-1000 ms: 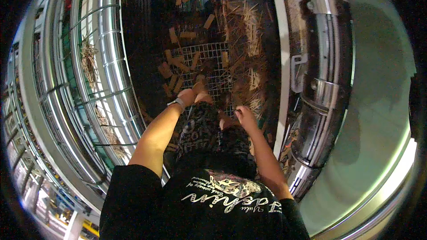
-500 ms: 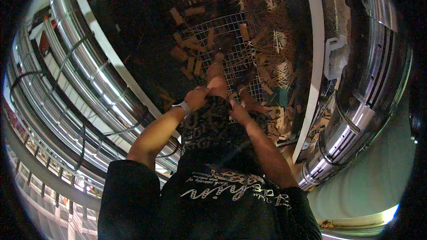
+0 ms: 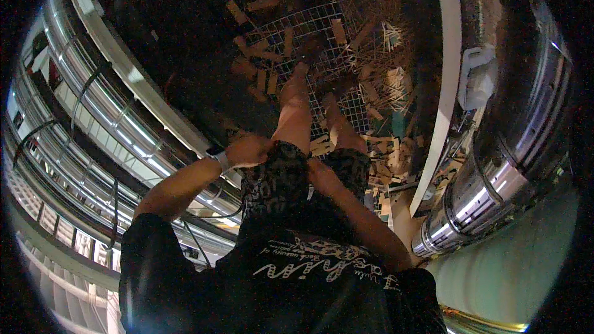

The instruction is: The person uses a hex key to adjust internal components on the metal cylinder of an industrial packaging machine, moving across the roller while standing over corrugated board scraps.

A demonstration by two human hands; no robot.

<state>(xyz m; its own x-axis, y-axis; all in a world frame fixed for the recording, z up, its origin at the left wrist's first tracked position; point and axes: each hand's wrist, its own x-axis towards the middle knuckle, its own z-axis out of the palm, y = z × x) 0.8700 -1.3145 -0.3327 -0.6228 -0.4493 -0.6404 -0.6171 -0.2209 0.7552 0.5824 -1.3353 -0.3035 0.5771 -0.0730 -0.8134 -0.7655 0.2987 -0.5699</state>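
Patterned dark shorts (image 3: 278,179) cover my thighs, and both hands are at the hem of their left leg. My left hand (image 3: 246,151), with a watch (image 3: 218,158) on its wrist, is closed on the cloth at the outer side. My right hand (image 3: 323,176) grips the same leg's cloth at its inner side; its fingertips are partly hidden. Below the hem my bare left leg (image 3: 294,111) reaches down to the metal grid (image 3: 318,96). The right leg (image 3: 337,125) stands beside it, and both feet are dark and hard to make out.
Scattered wood pieces (image 3: 390,158) and thin sticks (image 3: 396,83) lie around the grid. Shiny metal pipes (image 3: 93,80) run along the left. On the right are a pale beam (image 3: 447,80), a white plastic jug (image 3: 477,74) and a large metal pipe (image 3: 479,195).
My left hand has moved left and slightly down, and the right hand has come lower and nearer my body. Both legs show more fully, with the right one now apart from the left.
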